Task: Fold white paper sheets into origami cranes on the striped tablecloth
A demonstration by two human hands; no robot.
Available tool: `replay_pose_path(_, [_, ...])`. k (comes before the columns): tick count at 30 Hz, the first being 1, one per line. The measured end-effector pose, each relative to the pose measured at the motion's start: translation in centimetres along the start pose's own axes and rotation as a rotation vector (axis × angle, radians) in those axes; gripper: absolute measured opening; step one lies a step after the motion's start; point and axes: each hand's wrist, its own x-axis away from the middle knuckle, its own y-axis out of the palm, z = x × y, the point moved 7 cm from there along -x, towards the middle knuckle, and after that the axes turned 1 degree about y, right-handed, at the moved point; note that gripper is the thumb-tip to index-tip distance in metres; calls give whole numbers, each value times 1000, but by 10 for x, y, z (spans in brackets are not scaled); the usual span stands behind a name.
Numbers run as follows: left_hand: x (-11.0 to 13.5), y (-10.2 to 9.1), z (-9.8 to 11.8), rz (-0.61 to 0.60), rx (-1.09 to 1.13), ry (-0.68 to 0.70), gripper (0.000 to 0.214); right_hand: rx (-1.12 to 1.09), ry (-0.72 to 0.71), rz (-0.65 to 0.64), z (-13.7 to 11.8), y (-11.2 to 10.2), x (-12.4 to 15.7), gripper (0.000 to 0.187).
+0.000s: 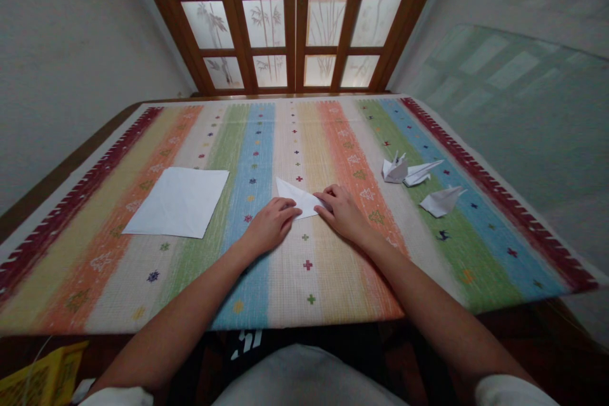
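Note:
A folded piece of white paper [299, 195] lies on the striped tablecloth in front of me, one pointed corner reaching up and to the left. My left hand [273, 222] grips its lower left edge between thumb and fingers. At its right end my right hand [341, 209] pinches the paper, the fingers bent and partly covering that corner. To the left is a square white sheet or stack of sheets [177, 203], lying flat. Folded paper cranes rest on the right: one [394, 169] upright, another [422, 173] right beside it, and a third [441, 202] nearer me.
The colourful striped tablecloth [304, 292] covers a table whose front edge is close to my body. A yellow plastic crate [42, 380] stands below at the lower left. Wooden doors with glass panes [295, 19] are behind the table, and a glass panel [514, 139] leans at the right.

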Motion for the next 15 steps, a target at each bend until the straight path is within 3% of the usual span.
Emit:
replay_pose_path(7, [2, -4, 3, 67, 87, -20, 31, -192, 42, -25, 2, -3, -3, 14])
replay_pose_path(11, [5, -12, -6, 230, 210, -199, 39, -358, 98, -78, -3, -4, -1, 12])
replay_pose_path(15, [5, -8, -16, 214, 379, -324, 36, -459, 97, -82, -9, -5, 1, 16])
